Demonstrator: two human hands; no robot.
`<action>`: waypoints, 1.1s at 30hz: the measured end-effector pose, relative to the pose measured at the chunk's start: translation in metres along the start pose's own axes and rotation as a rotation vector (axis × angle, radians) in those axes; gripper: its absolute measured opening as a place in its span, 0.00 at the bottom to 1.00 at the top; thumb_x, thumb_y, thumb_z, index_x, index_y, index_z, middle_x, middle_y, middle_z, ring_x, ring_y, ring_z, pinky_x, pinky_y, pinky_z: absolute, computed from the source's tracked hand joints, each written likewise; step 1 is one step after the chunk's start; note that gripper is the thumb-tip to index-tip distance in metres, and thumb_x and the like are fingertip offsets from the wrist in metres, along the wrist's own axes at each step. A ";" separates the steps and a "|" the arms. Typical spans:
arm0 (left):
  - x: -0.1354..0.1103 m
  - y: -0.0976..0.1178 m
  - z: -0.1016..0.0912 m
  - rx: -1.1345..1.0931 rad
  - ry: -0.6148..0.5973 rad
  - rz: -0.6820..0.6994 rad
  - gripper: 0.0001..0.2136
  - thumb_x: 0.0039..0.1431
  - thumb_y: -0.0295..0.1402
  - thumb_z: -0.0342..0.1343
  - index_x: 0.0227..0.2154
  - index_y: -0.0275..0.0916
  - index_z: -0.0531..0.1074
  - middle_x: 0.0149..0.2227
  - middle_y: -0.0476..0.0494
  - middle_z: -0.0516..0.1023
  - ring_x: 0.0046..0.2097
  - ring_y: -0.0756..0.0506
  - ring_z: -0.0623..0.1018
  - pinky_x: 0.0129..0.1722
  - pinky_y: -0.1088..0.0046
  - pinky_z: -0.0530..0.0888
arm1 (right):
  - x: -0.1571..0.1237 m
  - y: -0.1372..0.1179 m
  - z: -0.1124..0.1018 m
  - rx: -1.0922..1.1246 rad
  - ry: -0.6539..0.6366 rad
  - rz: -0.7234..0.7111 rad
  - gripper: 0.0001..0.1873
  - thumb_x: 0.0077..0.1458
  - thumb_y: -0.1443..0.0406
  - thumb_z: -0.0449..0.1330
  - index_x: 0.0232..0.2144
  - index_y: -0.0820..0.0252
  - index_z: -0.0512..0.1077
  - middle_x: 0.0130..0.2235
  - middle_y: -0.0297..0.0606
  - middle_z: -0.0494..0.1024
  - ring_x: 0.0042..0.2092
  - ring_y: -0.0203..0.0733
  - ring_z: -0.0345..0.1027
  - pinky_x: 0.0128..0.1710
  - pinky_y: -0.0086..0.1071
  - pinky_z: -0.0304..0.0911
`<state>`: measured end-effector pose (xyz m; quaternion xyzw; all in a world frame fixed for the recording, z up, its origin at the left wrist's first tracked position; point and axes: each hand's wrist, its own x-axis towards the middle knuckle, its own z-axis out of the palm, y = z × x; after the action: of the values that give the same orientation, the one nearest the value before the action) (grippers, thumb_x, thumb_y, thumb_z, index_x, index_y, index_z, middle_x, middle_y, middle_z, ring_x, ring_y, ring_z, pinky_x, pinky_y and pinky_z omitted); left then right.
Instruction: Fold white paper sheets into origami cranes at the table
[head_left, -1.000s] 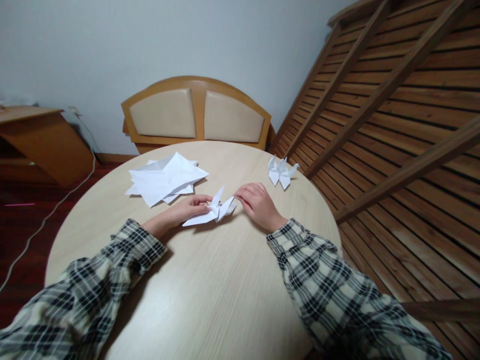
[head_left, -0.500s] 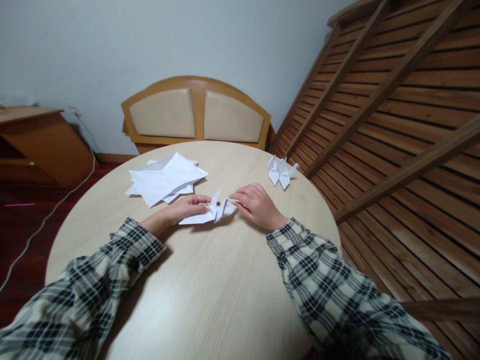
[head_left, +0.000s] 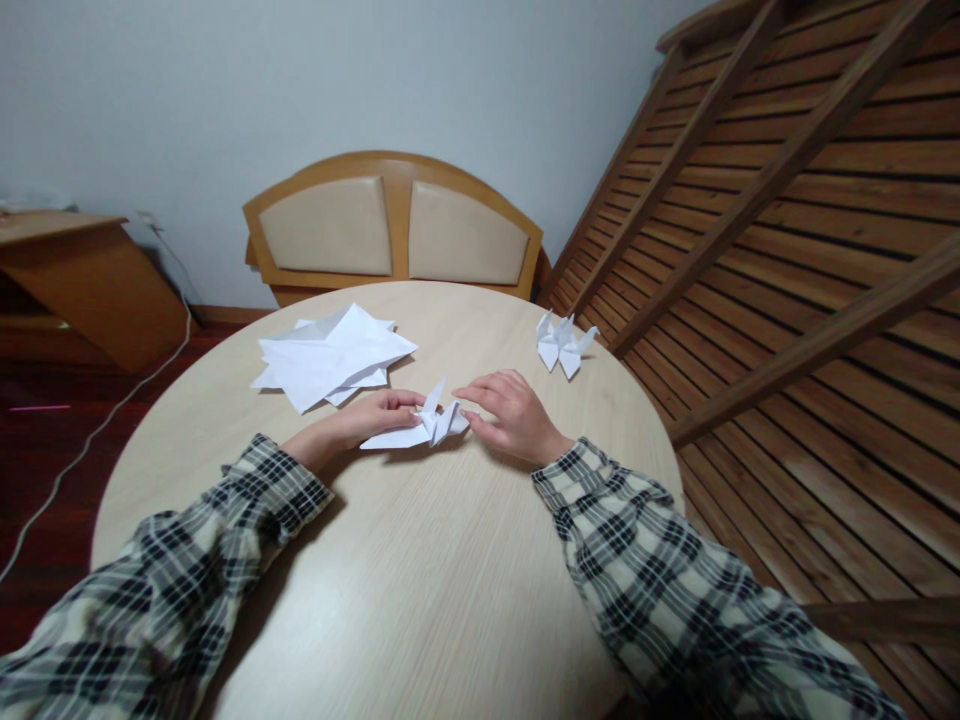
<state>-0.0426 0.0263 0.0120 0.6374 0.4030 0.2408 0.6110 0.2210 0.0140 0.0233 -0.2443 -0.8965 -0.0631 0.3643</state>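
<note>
A white paper crane [head_left: 437,425] is held just above the middle of the round table, one wing spread toward the left. My left hand [head_left: 375,415] pinches it at that wing, thumb on top and the other fingers partly hidden behind the paper. At the crane's right end is my right hand [head_left: 510,415], thumb and fingers apart, the thumb close to the right wing's tip. Whether the thumb touches the paper I cannot tell.
White paper sheets [head_left: 322,360] lie in a loose pile at the back left of the table [head_left: 420,600]. Finished paper cranes [head_left: 562,345] stand together at the back right. A chair [head_left: 397,215] stands behind the table, and a slatted wooden panel [head_left: 810,300] rises on the right.
My right hand's fingers have opened from their pinch on the crane's right wing, lifting off it. The crane has shifted very slightly; my left hand keeps its hold.
</note>
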 end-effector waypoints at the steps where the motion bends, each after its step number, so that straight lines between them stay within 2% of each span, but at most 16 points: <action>1: 0.000 0.001 0.001 0.002 -0.004 0.003 0.19 0.51 0.37 0.65 0.45 0.33 0.77 0.34 0.41 0.79 0.28 0.50 0.72 0.27 0.75 0.65 | 0.000 -0.001 0.000 0.001 -0.006 0.001 0.14 0.64 0.64 0.55 0.49 0.58 0.75 0.43 0.43 0.79 0.44 0.45 0.70 0.46 0.42 0.62; 9: 0.000 0.000 -0.001 0.023 -0.005 -0.002 0.20 0.50 0.37 0.65 0.45 0.33 0.78 0.34 0.41 0.79 0.29 0.50 0.72 0.27 0.75 0.65 | 0.001 0.000 -0.002 0.003 -0.058 0.037 0.12 0.66 0.64 0.54 0.45 0.56 0.77 0.43 0.41 0.80 0.46 0.44 0.70 0.48 0.42 0.62; 16: -0.002 -0.001 -0.007 0.003 0.034 -0.045 0.21 0.49 0.37 0.65 0.46 0.34 0.78 0.37 0.40 0.79 0.31 0.49 0.73 0.29 0.75 0.66 | 0.001 0.005 -0.001 0.050 -0.091 0.052 0.13 0.69 0.63 0.51 0.43 0.59 0.75 0.40 0.40 0.81 0.44 0.43 0.71 0.45 0.39 0.61; 22: -0.001 -0.002 -0.010 -0.035 0.020 -0.073 0.21 0.49 0.35 0.65 0.47 0.36 0.78 0.38 0.41 0.80 0.32 0.49 0.74 0.30 0.75 0.68 | 0.001 0.005 0.001 0.084 -0.121 0.085 0.14 0.69 0.63 0.49 0.42 0.60 0.74 0.40 0.42 0.80 0.43 0.43 0.71 0.45 0.39 0.61; 27: 0.002 -0.004 -0.012 -0.035 -0.002 -0.057 0.21 0.48 0.35 0.66 0.46 0.36 0.78 0.37 0.41 0.80 0.31 0.49 0.73 0.30 0.74 0.67 | 0.000 0.004 0.005 0.097 -0.044 0.116 0.14 0.70 0.62 0.49 0.40 0.60 0.74 0.39 0.42 0.80 0.42 0.43 0.71 0.44 0.39 0.63; 33: 0.002 -0.002 -0.009 -0.022 0.001 -0.072 0.20 0.50 0.35 0.65 0.47 0.35 0.78 0.36 0.42 0.79 0.30 0.49 0.72 0.29 0.75 0.66 | 0.000 -0.001 0.008 0.207 0.032 0.227 0.12 0.68 0.63 0.52 0.38 0.58 0.75 0.37 0.39 0.80 0.41 0.42 0.73 0.44 0.39 0.66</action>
<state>-0.0490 0.0327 0.0106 0.6158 0.4232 0.2234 0.6259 0.2155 0.0153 0.0174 -0.3044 -0.8588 0.0672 0.4065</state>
